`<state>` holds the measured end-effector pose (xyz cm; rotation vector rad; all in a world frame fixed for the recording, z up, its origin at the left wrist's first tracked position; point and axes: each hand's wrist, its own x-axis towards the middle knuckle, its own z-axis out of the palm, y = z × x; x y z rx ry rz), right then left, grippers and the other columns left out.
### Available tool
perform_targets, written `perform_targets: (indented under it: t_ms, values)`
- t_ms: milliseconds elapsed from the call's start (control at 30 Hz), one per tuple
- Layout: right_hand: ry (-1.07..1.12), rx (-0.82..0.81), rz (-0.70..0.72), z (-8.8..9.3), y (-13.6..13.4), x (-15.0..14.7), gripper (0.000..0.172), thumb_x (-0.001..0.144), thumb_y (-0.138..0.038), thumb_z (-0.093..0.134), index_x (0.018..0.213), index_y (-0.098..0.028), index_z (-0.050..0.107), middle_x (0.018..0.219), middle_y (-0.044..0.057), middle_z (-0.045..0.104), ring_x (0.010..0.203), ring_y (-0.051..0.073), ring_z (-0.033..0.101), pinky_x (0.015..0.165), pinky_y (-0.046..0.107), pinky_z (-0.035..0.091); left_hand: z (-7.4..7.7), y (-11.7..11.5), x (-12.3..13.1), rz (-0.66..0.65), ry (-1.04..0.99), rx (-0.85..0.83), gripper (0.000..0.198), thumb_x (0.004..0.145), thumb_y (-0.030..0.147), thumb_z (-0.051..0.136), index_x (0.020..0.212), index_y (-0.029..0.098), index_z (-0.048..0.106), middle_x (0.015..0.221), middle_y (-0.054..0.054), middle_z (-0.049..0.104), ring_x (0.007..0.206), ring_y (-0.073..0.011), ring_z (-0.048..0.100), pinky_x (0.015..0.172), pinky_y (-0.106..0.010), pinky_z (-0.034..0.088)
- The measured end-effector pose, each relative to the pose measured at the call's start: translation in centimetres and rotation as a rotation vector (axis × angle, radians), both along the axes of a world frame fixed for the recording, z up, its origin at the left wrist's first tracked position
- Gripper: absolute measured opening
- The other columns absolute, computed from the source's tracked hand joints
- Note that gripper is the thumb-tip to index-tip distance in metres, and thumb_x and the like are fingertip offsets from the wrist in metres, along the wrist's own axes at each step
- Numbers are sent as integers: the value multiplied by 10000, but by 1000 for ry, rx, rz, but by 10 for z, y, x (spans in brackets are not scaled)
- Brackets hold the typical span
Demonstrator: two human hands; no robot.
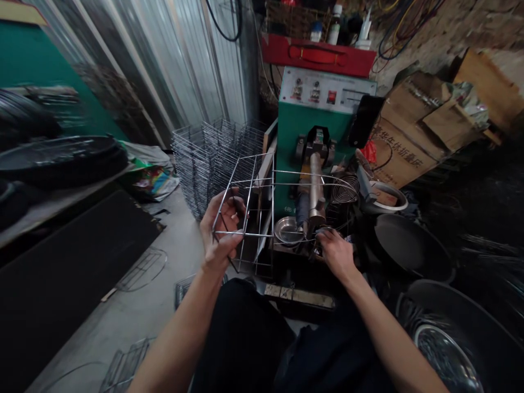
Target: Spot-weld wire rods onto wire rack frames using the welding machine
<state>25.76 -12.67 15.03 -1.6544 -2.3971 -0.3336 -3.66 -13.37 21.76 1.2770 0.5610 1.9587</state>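
Observation:
My left hand (pixel 223 226) is closed round the near left end of a wire rack (pixel 258 234), a small open frame of thin metal rods. Long wires of the rack reach right, past the upright metal cylinder (pixel 315 185) of a green machine (pixel 292 144). Below that cylinder, my right hand (pixel 333 251) has its fingers bent together at the machine's lower part. What those fingers hold, if anything, is hidden. A round metal dish (pixel 289 230) sits just left of the cylinder.
Behind my left hand stands a tall stack of wire racks (pixel 204 164). Black pans (pixel 411 245) lie at the right, before a cardboard box (pixel 409 136). A dark board (pixel 73 284) lies at the left. A red case (pixel 319 54) rests on the machine.

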Motion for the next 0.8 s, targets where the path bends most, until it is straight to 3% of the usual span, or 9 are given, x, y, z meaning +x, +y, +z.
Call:
perform_targets:
  t_ms: [167,300,533,667,800]
  values:
    - [20,32,14,-3,5,1,333,973,-41,506,1140,-210,739,1150,84,757,1089,216,625,683,246,482,2,5,-2,-56,-40,-38,698,531,440,954,1115,175,678,1009,-76,605,899,-206,542,729,-327,441]
    - [28,5,-2,-4,8,0,232,991,-127,561,1075,-223,755,1082,75,764,1054,225,630,656,256,474,1,11,-3,-50,-49,-5,720,504,386,954,1140,160,702,1051,-84,602,931,-206,536,737,-303,474]
    - [12,-88,13,10,2,0,259,995,-99,540,1103,-194,755,1195,96,750,1126,232,641,799,258,532,3,6,-1,-66,-14,32,701,525,390,951,1160,206,717,1089,-65,603,951,-189,541,778,-270,517]
    - [57,0,31,12,-35,5,285,1006,-94,510,1098,-192,762,1161,107,766,1162,248,665,778,264,574,8,-24,5,-80,-34,-18,769,482,406,978,1187,231,725,1071,-60,605,960,-194,550,759,-267,526]
    - [222,65,276,-3,-100,8,294,1054,-174,475,1183,-203,738,1262,83,743,1231,239,663,948,308,595,15,-70,-15,79,39,-71,715,505,509,962,1145,268,757,1035,-69,623,912,-234,588,712,-341,554]
